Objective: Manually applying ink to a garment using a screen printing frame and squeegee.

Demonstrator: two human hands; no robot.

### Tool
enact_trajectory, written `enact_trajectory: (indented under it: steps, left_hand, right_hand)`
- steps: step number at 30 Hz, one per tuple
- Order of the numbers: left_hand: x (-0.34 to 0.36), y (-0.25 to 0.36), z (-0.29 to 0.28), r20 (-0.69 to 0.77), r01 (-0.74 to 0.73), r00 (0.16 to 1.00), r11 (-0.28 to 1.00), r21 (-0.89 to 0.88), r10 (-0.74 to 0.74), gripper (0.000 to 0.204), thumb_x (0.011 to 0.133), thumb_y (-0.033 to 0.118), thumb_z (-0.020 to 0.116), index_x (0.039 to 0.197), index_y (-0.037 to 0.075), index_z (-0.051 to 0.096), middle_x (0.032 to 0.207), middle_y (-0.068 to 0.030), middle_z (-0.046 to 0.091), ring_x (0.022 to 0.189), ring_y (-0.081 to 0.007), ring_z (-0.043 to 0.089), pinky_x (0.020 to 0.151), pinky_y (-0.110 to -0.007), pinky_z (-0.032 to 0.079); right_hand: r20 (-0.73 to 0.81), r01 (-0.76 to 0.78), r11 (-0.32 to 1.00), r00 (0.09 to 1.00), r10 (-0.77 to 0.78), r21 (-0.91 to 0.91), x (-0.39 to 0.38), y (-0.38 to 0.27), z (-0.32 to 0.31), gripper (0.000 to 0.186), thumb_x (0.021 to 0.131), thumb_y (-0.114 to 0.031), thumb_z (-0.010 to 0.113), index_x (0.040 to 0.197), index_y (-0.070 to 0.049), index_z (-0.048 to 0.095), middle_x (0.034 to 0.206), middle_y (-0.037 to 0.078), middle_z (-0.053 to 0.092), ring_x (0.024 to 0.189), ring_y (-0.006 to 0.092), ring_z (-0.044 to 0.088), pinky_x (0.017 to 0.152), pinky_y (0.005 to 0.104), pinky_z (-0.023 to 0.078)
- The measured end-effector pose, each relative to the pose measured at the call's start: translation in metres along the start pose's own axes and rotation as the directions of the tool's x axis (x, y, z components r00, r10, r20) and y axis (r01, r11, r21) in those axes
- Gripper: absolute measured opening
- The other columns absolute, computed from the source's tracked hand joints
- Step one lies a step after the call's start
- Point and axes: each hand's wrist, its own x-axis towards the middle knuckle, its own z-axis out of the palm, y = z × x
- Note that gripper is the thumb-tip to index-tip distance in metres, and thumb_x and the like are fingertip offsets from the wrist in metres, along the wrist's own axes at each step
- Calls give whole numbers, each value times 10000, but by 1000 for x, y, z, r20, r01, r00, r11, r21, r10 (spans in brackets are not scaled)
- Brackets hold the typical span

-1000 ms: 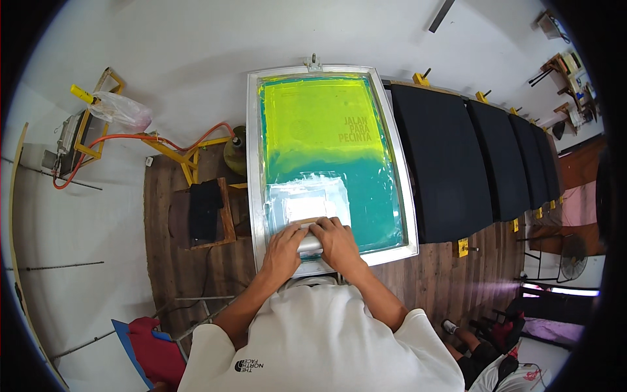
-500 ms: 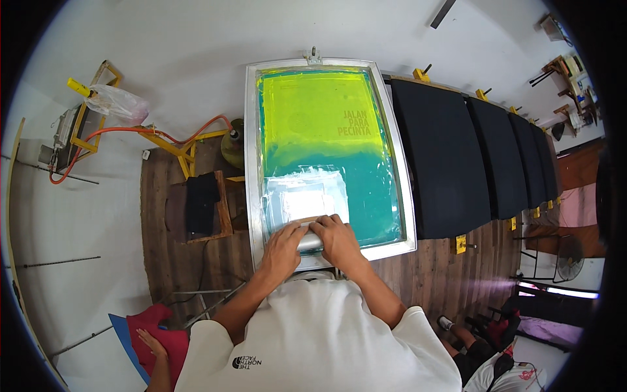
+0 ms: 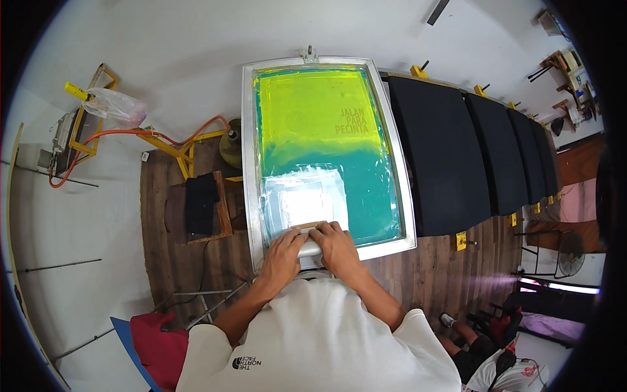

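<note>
A silkscreen frame with an aluminium rim lies in front of me. Its mesh is yellow-green at the far part and teal nearer, with brown lettering at the far right. White ink covers a patch at the near left. On the mesh's near end, a squeegee with a pale metal holder is gripped from both sides. My left hand is closed on its left part. My right hand closes over its right part, thumbs close together. The squeegee's lower edge is hidden.
Several black fabric-covered boards run off to the right, with yellow clamps. A gas cylinder with an orange hose stands left of the frame. A wooden stand holds dark cloth. Red cloth hangs lower left; a person is lower right.
Both hands and the squeegee have shifted slightly toward me, baring more of the white ink patch. Another person's hand on the red cloth has gone out of view.
</note>
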Motion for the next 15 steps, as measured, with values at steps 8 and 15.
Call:
enact_trajectory:
  steps: [8, 15]
  left_hand:
    - [-9, -3, 3, 33, -26, 999, 999, 40, 25, 617, 703, -129, 599, 1305, 1, 567, 1372, -211, 524, 1296, -378, 488, 1095, -460, 384]
    - [-13, 5, 2, 41, -22, 999, 999, 50, 20, 628, 719, -99, 619, 1332, 16, 548, 1387, -201, 517, 1318, -358, 476, 1133, -446, 350]
  right_hand:
    - [-7, -20, 999, 1000, 20, 25, -10, -2, 10, 552, 638, 70, 679, 1174, -41, 619, 1216, 118, 588, 1129, 343, 541, 857, 455, 511]
    - [0, -28, 999, 1000, 28, 41, -17, -3, 4, 416, 747, -26, 672, 1159, -48, 616, 1227, 151, 592, 1176, 342, 534, 856, 479, 517]
